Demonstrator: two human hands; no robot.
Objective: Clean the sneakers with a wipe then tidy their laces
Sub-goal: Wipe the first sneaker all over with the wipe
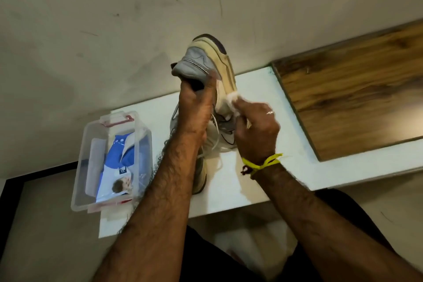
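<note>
Surface: white flat ledge (256,181) below a stained wall.
On it, 9 o'clock: clear plastic lidless box (79,192), overhanging the edge.
On it, centre: second grey-and-cream sneaker (201,176), lying flat.

No word, number or brand mark reads clearly anywhere in view. The only print sits on the blue-and-white wipes packet (119,167) lying inside the clear plastic storage box (80,192) at eight o'clock: a small dark label patch near the packet's middle carries a few white characters, too blurred and too small to make out. The grey-and-cream sneaker (206,62) at twelve o'clock shows no legible logo.
</note>
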